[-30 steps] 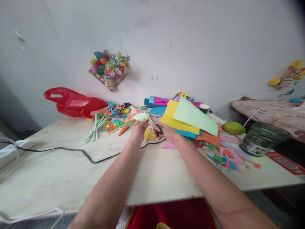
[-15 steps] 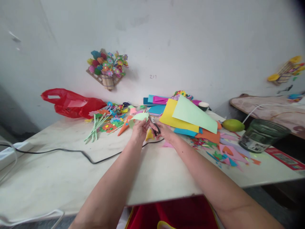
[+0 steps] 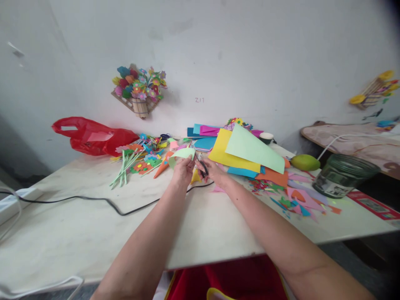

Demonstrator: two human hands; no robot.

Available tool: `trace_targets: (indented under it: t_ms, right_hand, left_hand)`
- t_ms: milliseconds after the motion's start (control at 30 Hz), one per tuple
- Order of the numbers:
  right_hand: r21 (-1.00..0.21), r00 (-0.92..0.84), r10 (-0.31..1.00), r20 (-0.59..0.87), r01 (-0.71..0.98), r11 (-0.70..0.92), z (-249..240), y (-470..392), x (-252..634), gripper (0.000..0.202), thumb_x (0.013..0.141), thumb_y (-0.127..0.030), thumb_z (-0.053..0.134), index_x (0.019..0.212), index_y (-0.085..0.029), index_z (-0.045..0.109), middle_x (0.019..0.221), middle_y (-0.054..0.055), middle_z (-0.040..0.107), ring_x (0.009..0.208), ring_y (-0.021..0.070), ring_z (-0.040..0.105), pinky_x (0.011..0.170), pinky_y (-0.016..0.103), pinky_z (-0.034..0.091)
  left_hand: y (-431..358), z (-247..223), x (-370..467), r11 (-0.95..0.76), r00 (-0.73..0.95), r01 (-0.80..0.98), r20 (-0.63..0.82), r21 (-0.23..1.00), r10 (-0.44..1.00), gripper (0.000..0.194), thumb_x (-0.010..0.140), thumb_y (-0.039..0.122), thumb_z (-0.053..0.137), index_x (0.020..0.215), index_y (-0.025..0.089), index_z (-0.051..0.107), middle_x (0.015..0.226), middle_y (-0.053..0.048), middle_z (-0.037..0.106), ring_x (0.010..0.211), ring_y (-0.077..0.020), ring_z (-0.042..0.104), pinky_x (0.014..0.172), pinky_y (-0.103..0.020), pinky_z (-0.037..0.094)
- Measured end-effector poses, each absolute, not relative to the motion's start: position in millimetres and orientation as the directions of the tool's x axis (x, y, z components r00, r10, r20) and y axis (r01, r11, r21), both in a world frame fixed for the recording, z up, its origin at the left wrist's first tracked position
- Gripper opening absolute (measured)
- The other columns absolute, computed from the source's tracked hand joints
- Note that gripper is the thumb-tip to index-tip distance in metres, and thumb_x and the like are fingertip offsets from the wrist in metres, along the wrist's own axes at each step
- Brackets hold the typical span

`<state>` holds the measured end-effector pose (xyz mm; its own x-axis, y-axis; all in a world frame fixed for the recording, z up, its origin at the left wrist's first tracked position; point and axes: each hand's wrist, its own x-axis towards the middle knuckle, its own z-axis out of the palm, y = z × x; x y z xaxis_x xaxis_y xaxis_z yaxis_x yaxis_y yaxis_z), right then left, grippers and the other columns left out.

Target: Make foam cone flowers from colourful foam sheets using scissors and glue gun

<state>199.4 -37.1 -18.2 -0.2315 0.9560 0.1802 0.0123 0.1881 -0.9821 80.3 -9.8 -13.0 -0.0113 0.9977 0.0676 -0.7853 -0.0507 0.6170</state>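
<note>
Between the fingers of my left hand [image 3: 184, 168] is a curved piece of pale green craft sheet [image 3: 179, 156]. My right hand [image 3: 212, 170] is closed round the black handles of a pair of scissors [image 3: 203, 166]. The scissor blades point up and away, right at the edge of the green piece. Whether they are cutting into it I cannot tell. An orange cone [image 3: 163, 165] lies left of my hands, and a small yellow piece [image 3: 196, 176] lies just below them. Larger pale green [image 3: 250, 148] and yellow sheets [image 3: 220, 148] rest to the right.
Pale green strips [image 3: 125, 168], foam flowers [image 3: 142, 166] and a red plastic bag [image 3: 90, 135] lie at the left. A black cable [image 3: 109, 202] crosses the table. Scraps [image 3: 301, 200], a green mango-like fruit [image 3: 305, 162] and a glass jar [image 3: 340, 175] are at the right.
The scissors have tilted slightly between the hands, beside the green piece. Both hands stay in nearly the same place, and the whole view has shifted a little.
</note>
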Motion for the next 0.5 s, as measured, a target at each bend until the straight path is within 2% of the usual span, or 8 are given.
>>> trace_targets:
  t_ms: [200,500]
  right_hand:
    - [-0.977,-0.245,0.948,0.204,0.012,0.214,-21,-35,199,0.04,0.072,-0.057,0.064,0.077,-0.019,0.05,0.056,-0.005,0.051,0.044,0.0086,0.05,0.032,0.018,0.037]
    - [-0.969,-0.259,0.937,0.235,0.01,0.246,-29,-28,201,0.036,0.075,-0.054,0.063,0.076,-0.02,0.05,0.057,-0.004,0.052,0.044,0.0096,0.05,0.032,0.019,0.036]
  left_hand:
    - [-9,-13,80,-0.047,-0.024,-0.797,0.046,0.602,0.999,0.016,0.067,-0.001,0.063,0.073,0.013,0.059,0.075,-0.005,0.068,0.073,-0.013,0.067,0.077,-0.024,0.051]
    - [-12,-10,82,-0.051,-0.043,-0.804,0.027,0.593,0.999,0.017,0.07,-0.003,0.06,0.072,0.013,0.058,0.077,-0.006,0.069,0.074,-0.0125,0.066,0.08,-0.025,0.052]
